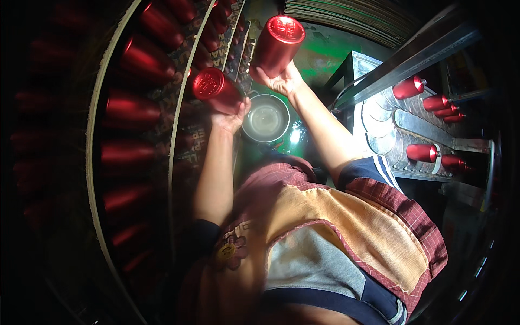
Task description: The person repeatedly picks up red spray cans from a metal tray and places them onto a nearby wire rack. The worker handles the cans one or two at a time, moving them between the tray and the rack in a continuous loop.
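You grip 1 red bottle (226,99) in your left hand (229,121), another bottle (275,53) in your right hand (280,82).
Work looks partway: bottle rows (132,106) on shelves (91,135) left of your hands, more on the metal bench (380,129) right; which are finished isn't clear. Raised marks show on bases (208,83), printing on shelf boards (194,143).

Looks steeply down from wearer's head, through left fisheye of side-by-side pair. Faces forward past apron (368,238) and bare forearms (214,173), down to green floor (303,142). Hangs close over apron, farther off from left hand (230,120) and right hand (283,82) in upper half. Reads upright, unmirrored. Takes in shelving (91,130) along left, metal frame (403,67) at upper right. Bows straight edges; falls dark toward rim.
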{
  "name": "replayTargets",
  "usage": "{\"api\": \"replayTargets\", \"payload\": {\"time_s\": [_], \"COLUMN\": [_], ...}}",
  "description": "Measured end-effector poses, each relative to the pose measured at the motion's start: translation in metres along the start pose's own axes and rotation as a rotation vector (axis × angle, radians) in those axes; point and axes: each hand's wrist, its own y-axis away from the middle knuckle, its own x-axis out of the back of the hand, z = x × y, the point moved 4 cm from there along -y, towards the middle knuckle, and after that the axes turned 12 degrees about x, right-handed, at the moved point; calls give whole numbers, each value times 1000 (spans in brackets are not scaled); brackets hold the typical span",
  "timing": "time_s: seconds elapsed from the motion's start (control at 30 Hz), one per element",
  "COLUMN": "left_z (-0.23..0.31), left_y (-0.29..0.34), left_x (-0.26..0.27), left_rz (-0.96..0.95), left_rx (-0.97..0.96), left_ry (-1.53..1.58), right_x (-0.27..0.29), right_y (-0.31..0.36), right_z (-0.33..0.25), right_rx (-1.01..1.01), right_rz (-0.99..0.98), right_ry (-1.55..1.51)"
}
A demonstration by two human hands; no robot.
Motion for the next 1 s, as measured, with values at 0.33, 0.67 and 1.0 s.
{"api": "replayTargets", "payload": {"time_s": [0.33, 0.67, 1.0], "left_z": [26, -149, -498], "left_y": [0, 28, -132], "left_x": [125, 113, -18], "left_rz": [-331, 19, -373], "left_rx": [201, -372, -727], "left_ry": [151, -769, -1918], "right_x": [45, 104, 113], "right_y": [112, 447, 576], "right_z": [59, -146, -269], "right_rx": [212, 982, 1618], "right_rz": [-59, 386, 944], "right_ry": [7, 525, 2133]}}
